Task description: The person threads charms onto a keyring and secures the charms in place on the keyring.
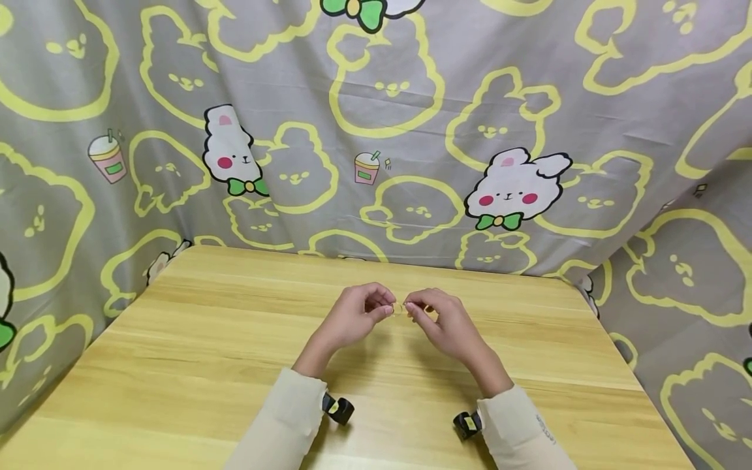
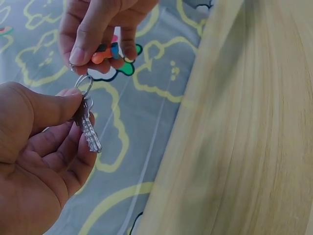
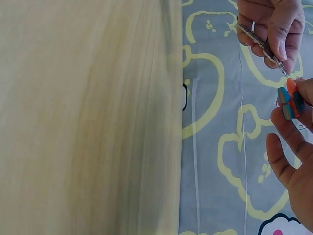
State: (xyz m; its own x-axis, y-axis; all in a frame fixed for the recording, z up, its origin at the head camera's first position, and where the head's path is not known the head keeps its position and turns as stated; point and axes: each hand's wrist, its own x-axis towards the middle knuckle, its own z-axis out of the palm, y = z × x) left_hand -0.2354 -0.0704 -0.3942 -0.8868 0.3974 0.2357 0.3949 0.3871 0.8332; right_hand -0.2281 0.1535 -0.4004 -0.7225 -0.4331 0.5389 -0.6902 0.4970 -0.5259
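Both hands are raised above the wooden table, fingertips close together in the head view. My left hand pinches a metal key ring between thumb and fingers. A silver key hangs from that ring against the curled fingers; a darker key beside it is partly hidden by the thumb. My right hand holds a small orange and blue charm, its thumb and finger pinching a tiny metal end beside the ring. Whether the ring and the charm's metal end are linked I cannot tell.
The light wood table spreads beneath both arms. Behind it and at both sides hangs a grey curtain with yellow cartoon outlines. Each sleeve cuff carries a black wrist camera.
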